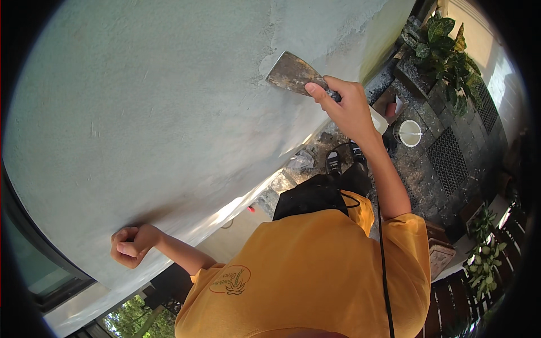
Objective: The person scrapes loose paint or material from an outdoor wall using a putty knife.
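A putty knife (294, 73) with a broad, stained metal blade is in my right hand (350, 107). My thumb and fingers wrap its dark handle, and the blade points left along the pale plastered wall (158, 107). Whether the blade's edge touches the wall I cannot tell. Just beyond the blade, the plaster has a rough, uneven patch (315, 28). At the lower left, my left hand (133, 245) is curled into a fist close to the wall, with nothing showing in it. A dark shadow falls on the wall beside that fist.
A white bucket (409, 133) stands on the paved ground to the right. Crumpled clear plastic (302, 160) lies near my sandalled feet (333, 162). A leafy plant (445, 45) grows at the upper right. A dark-framed window (42, 265) borders the wall at the lower left.
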`<state>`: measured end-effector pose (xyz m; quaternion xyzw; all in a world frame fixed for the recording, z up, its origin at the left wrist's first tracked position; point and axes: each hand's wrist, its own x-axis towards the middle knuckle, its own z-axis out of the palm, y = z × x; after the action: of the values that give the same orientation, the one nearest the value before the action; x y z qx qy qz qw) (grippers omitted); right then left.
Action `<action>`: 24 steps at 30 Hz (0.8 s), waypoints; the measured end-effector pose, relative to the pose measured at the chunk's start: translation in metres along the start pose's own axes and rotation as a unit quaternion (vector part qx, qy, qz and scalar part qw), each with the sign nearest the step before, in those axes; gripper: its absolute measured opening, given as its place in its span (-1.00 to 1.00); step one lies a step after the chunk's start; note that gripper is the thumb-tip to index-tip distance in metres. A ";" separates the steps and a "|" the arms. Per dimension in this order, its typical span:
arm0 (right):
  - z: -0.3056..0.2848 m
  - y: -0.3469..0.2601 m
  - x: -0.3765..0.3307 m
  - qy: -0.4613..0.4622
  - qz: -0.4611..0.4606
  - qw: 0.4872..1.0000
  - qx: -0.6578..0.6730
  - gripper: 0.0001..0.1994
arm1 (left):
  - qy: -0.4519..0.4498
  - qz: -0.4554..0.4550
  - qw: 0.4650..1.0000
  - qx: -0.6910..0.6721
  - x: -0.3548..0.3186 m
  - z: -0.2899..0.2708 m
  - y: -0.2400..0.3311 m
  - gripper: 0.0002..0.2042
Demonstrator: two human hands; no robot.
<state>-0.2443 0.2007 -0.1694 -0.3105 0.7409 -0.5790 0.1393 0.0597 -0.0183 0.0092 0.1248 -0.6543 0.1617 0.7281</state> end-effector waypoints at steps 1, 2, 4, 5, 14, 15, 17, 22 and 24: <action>0.001 0.004 0.000 0.002 -0.003 1.000 0.000 -0.47 | 0.003 0.001 1.000 -0.001 0.000 0.001 -0.001 -0.75; 0.001 0.011 -0.003 -0.001 0.010 1.000 0.017 -0.47 | 0.006 -0.003 1.000 -0.003 -0.001 0.000 -0.002 -0.75; 0.003 0.015 -0.006 -0.005 0.021 0.999 0.033 -0.47 | 0.011 -0.007 1.000 -0.004 -0.002 0.000 -0.003 -0.75; 0.004 0.014 -0.007 -0.013 0.013 0.999 0.026 -0.47 | 0.006 0.000 1.000 -0.011 -0.002 0.000 -0.004 -0.75; -0.002 -0.003 0.014 -0.031 -0.058 0.996 -0.063 -0.46 | 0.003 0.013 1.000 -0.017 -0.001 0.001 -0.002 -0.74; -0.003 -0.006 0.015 -0.024 -0.074 0.995 -0.070 -0.46 | 0.006 0.013 1.000 -0.018 -0.001 0.002 -0.002 -0.73; -0.004 -0.006 0.013 -0.025 -0.079 0.994 -0.070 -0.49 | -0.001 0.018 1.000 0.002 0.001 0.001 -0.003 -0.72; -0.012 -0.003 0.010 -0.015 -0.070 0.987 -0.147 -0.46 | -0.014 0.025 0.999 0.015 0.000 0.003 -0.001 -0.72; -0.016 -0.013 0.014 -0.020 -0.084 0.986 -0.139 -0.45 | 0.010 0.010 1.000 -0.004 0.000 0.004 0.001 -0.72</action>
<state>-0.2608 0.2025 -0.1505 -0.3995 0.7827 -0.4734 0.0603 0.0555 -0.0191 0.0097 0.1136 -0.6487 0.1678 0.7336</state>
